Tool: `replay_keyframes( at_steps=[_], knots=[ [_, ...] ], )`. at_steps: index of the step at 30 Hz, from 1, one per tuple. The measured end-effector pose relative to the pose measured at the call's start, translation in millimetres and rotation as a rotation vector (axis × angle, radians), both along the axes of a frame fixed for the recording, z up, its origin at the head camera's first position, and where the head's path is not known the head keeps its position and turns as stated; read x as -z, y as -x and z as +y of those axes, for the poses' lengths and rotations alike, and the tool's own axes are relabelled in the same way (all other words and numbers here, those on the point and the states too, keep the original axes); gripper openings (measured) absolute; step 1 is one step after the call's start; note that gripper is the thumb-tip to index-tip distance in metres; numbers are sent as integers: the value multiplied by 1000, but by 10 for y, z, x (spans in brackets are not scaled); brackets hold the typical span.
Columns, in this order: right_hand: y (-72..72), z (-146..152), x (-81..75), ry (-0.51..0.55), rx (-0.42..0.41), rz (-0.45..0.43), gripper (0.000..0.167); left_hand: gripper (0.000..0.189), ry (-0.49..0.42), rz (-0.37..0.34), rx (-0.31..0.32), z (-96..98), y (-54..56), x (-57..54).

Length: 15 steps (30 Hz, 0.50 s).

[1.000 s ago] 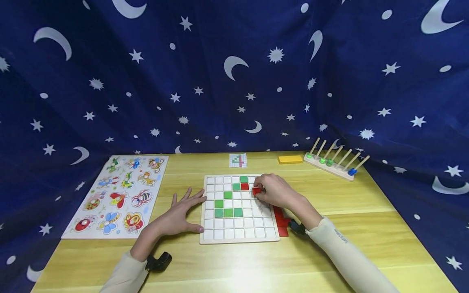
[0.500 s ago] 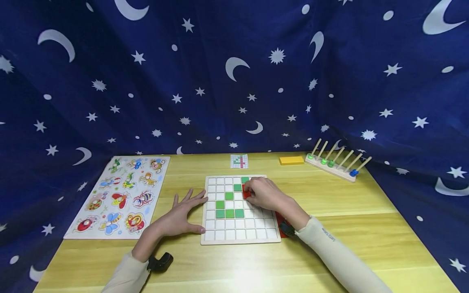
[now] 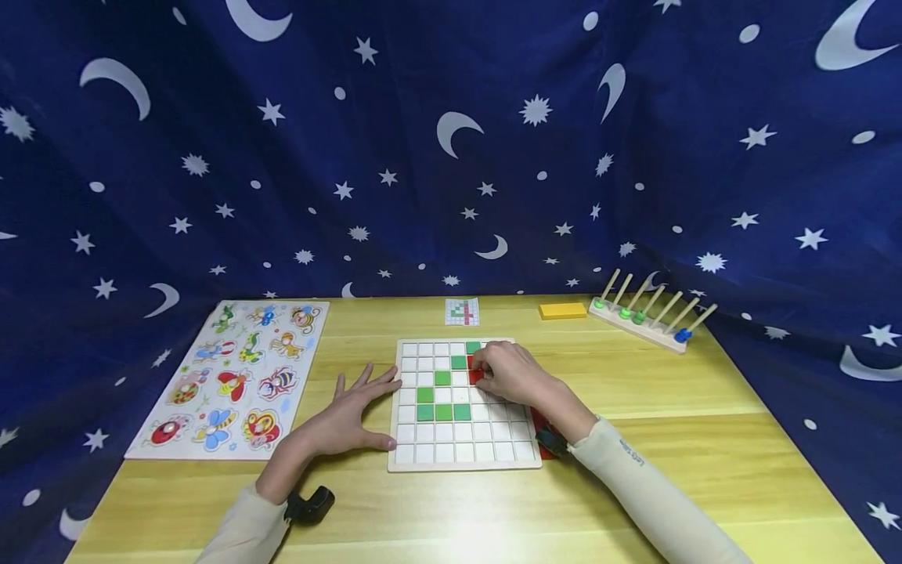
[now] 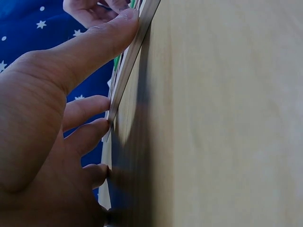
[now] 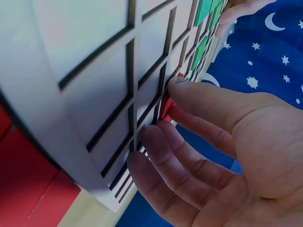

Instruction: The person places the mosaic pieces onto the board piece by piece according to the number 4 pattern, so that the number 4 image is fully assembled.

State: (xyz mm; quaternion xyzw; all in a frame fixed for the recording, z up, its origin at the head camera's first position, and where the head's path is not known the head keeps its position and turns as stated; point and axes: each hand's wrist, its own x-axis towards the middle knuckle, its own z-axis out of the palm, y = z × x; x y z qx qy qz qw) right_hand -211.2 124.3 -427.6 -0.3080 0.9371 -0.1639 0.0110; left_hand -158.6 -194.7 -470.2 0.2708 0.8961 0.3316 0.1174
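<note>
In the head view a white gridded wooden board [image 3: 465, 462] lies mid-table, with several green tiles [image 3: 442, 411] set in its squares. My right hand [image 3: 513, 371] pinches a red tile [image 3: 475, 377] at a square just below another red tile [image 3: 472, 363], which the fingers partly cover. Thumb and index finger meet at the small red tile [image 5: 166, 106] in the right wrist view; whether it is fully seated is hidden. My left hand [image 3: 348, 417] spreads its fingers against the board's left edge, and its thumb [image 4: 128, 16] touches the rim.
Red tiles [image 3: 546, 446] lie by the board's right edge, partly under my right wrist. A pattern card [image 3: 462, 312], a yellow block [image 3: 562, 311] and a peg stand [image 3: 641, 327] with rings stand behind. An insect puzzle board [image 3: 232, 380] is at left.
My right hand has moved left with the red tile, from the squares on the right to the one under the other red tile. My left hand stays at the board's edge.
</note>
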Motion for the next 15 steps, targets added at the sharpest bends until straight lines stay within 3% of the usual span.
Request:
replay_keyframes(
  at_steps=[15],
  knots=[
    [-87,264,-92,-19,58,2,17,93,2,1,-1,-1,-1,5]
  ],
)
